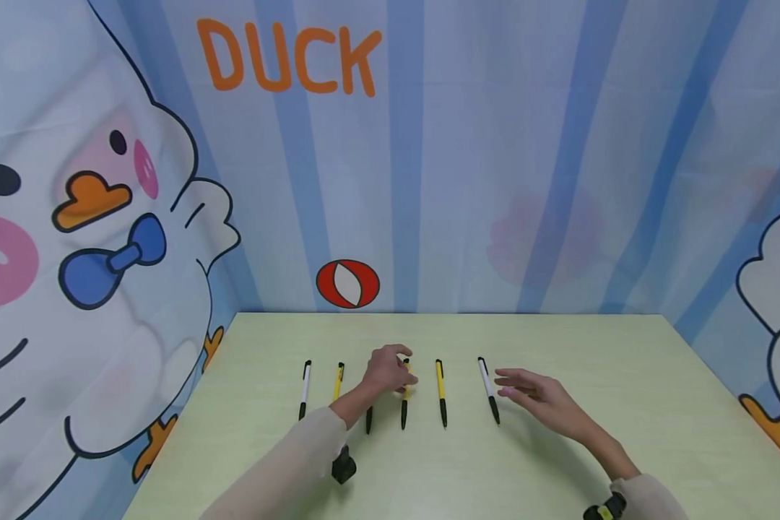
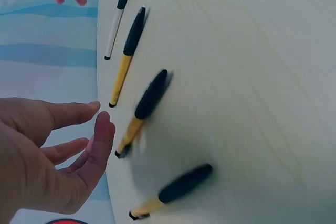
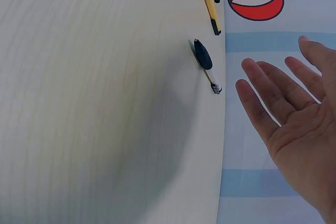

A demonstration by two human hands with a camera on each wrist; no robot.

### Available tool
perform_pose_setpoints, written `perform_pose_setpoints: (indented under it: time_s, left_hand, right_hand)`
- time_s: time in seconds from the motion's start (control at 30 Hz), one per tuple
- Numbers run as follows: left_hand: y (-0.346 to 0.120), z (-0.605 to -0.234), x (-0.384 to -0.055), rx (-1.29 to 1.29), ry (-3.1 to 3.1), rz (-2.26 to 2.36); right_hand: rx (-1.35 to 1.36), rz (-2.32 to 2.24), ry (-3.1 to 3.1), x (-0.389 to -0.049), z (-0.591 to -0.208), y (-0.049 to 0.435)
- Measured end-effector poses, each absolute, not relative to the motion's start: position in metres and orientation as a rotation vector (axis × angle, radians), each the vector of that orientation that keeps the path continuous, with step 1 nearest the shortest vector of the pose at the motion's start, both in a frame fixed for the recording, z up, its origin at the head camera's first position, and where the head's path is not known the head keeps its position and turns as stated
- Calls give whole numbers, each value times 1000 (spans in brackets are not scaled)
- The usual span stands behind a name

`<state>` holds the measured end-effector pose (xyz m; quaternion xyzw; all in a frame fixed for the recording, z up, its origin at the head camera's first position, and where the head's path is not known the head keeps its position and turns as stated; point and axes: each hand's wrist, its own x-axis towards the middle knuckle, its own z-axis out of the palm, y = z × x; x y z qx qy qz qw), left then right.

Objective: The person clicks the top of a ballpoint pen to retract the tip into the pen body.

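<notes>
Several pens with black grips lie in a row, grips toward me. My left hand (image 1: 386, 370) hovers over a yellow pen (image 1: 404, 413), partly covering it. In the left wrist view its thumb and fingers are apart from that pen, with nothing between them. Another yellow pen (image 1: 441, 390) lies just right of it. My right hand (image 1: 544, 401) is held above the table with extended fingers, beside the white pen (image 1: 486, 379) at the row's right end, and holds nothing. My left forearm hides most of one pen, whose black grip (image 1: 368, 420) shows.
At the row's left lie a white pen (image 1: 306, 386) and a yellow pen (image 1: 339, 379), the latter partly covered by my left arm. The pale table (image 1: 559, 347) ends at a blue striped curtain (image 1: 455, 180) printed with ducks. Each wrist wears a black device.
</notes>
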<state>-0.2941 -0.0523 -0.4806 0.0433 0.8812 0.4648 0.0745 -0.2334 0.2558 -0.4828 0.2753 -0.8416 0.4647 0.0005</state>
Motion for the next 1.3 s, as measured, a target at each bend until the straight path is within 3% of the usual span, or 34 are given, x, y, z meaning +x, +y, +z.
perform_pose_setpoints:
  time_s: [0.37, 0.97, 1.3]
  left_hand:
    - [-8, -482, -291, 101, 2452, 1315]
    - [8, -483, -286, 386, 2741, 953]
    - [-2, -479, -280, 233, 2488, 1339]
  right_hand:
    - [845, 1471, -2645, -233, -484, 260]
    - [803, 1422, -2617, -224, -489, 268]
    - [804, 1443, -2623, -222, -486, 268]
